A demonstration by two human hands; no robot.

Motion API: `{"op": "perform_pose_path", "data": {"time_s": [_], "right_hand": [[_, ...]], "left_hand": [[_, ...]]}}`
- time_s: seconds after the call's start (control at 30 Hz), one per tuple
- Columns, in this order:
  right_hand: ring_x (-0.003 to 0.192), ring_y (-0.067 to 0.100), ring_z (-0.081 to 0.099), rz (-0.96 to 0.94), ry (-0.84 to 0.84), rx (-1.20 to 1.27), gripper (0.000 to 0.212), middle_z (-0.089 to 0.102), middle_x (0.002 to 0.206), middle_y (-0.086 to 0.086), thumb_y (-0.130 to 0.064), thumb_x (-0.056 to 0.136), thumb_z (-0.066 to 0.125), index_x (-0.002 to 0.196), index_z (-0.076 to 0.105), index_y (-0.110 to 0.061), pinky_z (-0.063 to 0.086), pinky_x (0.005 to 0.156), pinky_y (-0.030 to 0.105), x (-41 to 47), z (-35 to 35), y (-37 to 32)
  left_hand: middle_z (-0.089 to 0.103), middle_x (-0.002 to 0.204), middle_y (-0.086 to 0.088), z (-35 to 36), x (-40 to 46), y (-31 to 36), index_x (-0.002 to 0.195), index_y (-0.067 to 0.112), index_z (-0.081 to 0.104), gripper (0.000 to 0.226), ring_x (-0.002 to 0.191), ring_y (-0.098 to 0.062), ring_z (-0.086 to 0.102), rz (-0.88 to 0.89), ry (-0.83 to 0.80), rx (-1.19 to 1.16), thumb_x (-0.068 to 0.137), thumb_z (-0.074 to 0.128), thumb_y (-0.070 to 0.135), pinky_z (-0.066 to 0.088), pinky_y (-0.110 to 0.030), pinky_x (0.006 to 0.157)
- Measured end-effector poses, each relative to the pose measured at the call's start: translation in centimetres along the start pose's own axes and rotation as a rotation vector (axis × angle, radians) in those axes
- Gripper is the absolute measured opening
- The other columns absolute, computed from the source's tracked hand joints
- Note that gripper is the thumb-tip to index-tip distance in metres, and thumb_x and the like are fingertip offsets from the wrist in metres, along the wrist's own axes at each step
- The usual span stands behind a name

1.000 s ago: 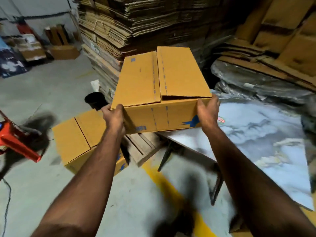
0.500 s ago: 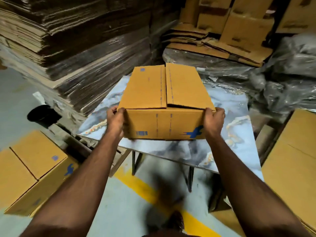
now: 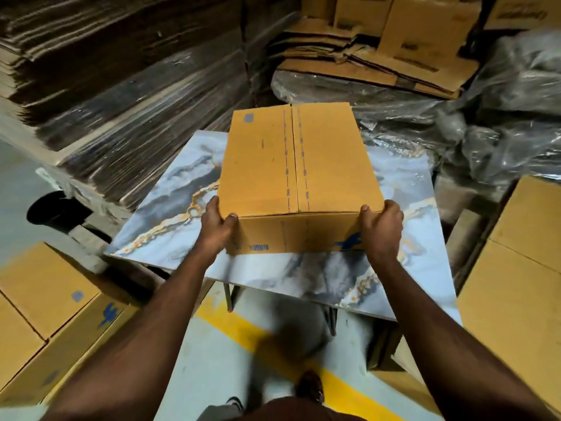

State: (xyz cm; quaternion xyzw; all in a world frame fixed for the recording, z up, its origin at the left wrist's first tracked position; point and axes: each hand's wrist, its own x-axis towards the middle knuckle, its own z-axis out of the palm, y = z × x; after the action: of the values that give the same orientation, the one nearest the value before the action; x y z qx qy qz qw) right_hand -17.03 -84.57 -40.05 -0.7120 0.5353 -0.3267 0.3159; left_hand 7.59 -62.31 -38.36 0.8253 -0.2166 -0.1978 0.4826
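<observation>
**Closed cardboard box held by its two near corners over a marble-patterned desk**

A head-worn camera looks down along two bare forearms. A closed cardboard box [image 3: 291, 165] lies straight ahead of the hands, centred between them. Its long axis runs away from the person, from near to far. The seam between its two top flaps follows the same line. The short near face, printed with a small blue barcode and a blue mark, is turned toward the person.

The left hand [image 3: 217, 227] grips the near left corner, with the thumb on the front face just under the top edge and the fingers curled round the left side. The right hand [image 3: 381, 229] mirrors it at the near right corner, thumb at the top edge and fingers wrapped round the right side. Both hands hold only the box. Neither is nearer than the other. They sit level at either end of the near face, so most of the box stretches beyond them toward the far side.

The box is over the middle of the desk [image 3: 170, 208], whose top is patterned in blue, grey and gold marbling. Its near lower edge appears to meet the surface. Whether the whole base is down cannot be told. Any push or release would likely run straight forward along that long axis.

A tall stack of flattened cardboard [image 3: 121, 86] stands to the left. Plastic-wrapped bundles [image 3: 501, 117] lie at far right.
</observation>
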Motion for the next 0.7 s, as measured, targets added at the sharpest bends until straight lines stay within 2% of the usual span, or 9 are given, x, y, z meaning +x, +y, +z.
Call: {"op": "perform_pose_path", "data": {"time_s": [0.07,0.13,0.23,0.3,0.37,0.43,0.5,0.63,0.7], "right_hand": [[0.127,0.042,0.041,-0.144,-0.018,-0.129,0.052,0.041,0.139,0.024,-0.029,0.095,0.057,0.141,0.043,-0.009,0.042,0.097,0.047,-0.4,-0.1,0.5],[0.137,0.043,0.030,-0.280,-0.080,-0.312,0.059,0.029,0.150,0.025,-0.024,0.090,0.061,0.145,0.041,-0.019,0.036,0.105,0.054,-1.2,-0.2,0.4],[0.144,0.044,0.019,-0.450,-0.141,-0.461,0.069,0.024,0.155,0.026,-0.018,0.081,0.068,0.146,0.043,-0.021,0.022,0.110,0.062,-2.4,0.7,-0.1],[0.145,0.044,0.021,-0.543,-0.183,-0.506,0.072,0.026,0.155,0.025,-0.016,0.078,0.071,0.146,0.045,-0.020,0.017,0.110,0.066,-3.1,1.3,-0.3],[0.144,0.044,0.025,-0.599,-0.181,-0.503,0.070,0.030,0.153,0.025,-0.015,0.078,0.069,0.144,0.046,-0.019,0.018,0.110,0.067,-3.7,1.5,-0.2],[0.141,0.045,0.028,-0.606,-0.129,-0.445,0.061,0.033,0.151,0.026,-0.015,0.081,0.060,0.141,0.049,-0.016,0.024,0.111,0.063,-4.4,1.5,0.2],[0.138,0.045,0.032,-0.560,-0.063,-0.392,0.057,0.035,0.149,0.025,-0.017,0.079,0.053,0.136,0.053,-0.013,0.031,0.109,0.059,-5.0,1.2,0.8],[0.133,0.042,0.035,-0.439,0.010,-0.431,0.056,0.038,0.144,0.021,-0.024,0.078,0.043,0.131,0.056,-0.012,0.035,0.106,0.053,-5.0,0.6,2.4],[0.127,0.041,0.039,-0.374,0.030,-0.436,0.052,0.044,0.136,0.020,-0.024,0.078,0.043,0.126,0.058,-0.013,0.039,0.102,0.051,-4.9,0.5,2.9]], "left_hand": [[0.040,0.148,-0.014,0.3,0.7,-0.3,0.152,0.007,0.028,0.058,0.132,-0.026,0.042,0.051,-0.014,0.166,0.100,0.052,0.015,0.035,-0.035,0.106],[0.031,0.154,-0.020,0.3,1.4,-0.9,0.155,0.009,0.025,0.058,0.142,-0.033,0.031,0.067,-0.009,0.275,0.102,0.049,0.019,0.029,-0.039,0.112],[0.028,0.153,-0.028,-0.1,1.7,-1.2,0.151,0.015,0.037,0.050,0.143,-0.041,0.023,0.148,0.058,0.468,0.102,0.048,0.019,0.026,-0.047,0.114],[0.028,0.152,-0.030,0.0,1.3,-0.7,0.144,0.019,0.048,0.045,0.142,-0.046,0.021,0.232,0.150,0.644,0.100,0.050,0.017,0.027,-0.055,0.112],[0.029,0.151,-0.029,0.8,0.6,0.3,0.135,0.019,0.055,0.044,0.141,-0.046,0.022,0.329,0.226,0.728,0.092,0.057,0.012,0.023,-0.056,0.112],[0.028,0.154,-0.025,2.1,0.1,2.0,0.134,0.017,0.054,0.046,0.143,-0.043,0.021,0.479,0.217,0.719,0.089,0.060,0.016,0.017,-0.056,0.115],[0.025,0.157,-0.021,3.9,0.0,4.0,0.140,0.018,0.049,0.050,0.147,-0.040,0.017,0.635,0.110,0.739,0.092,0.058,0.024,0.013,-0.055,0.116],[0.025,0.157,-0.024,7.8,1.3,7.4,0.142,0.020,0.046,0.064,0.145,-0.044,0.021,0.886,-0.103,0.809,0.085,0.066,0.038,0.017,-0.061,0.114],[0.023,0.158,-0.025,9.5,2.1,8.6,0.143,0.022,0.046,0.071,0.144,-0.046,0.022,0.959,-0.177,0.894,0.080,0.058,0.054,0.017,-0.066,0.111]]}}
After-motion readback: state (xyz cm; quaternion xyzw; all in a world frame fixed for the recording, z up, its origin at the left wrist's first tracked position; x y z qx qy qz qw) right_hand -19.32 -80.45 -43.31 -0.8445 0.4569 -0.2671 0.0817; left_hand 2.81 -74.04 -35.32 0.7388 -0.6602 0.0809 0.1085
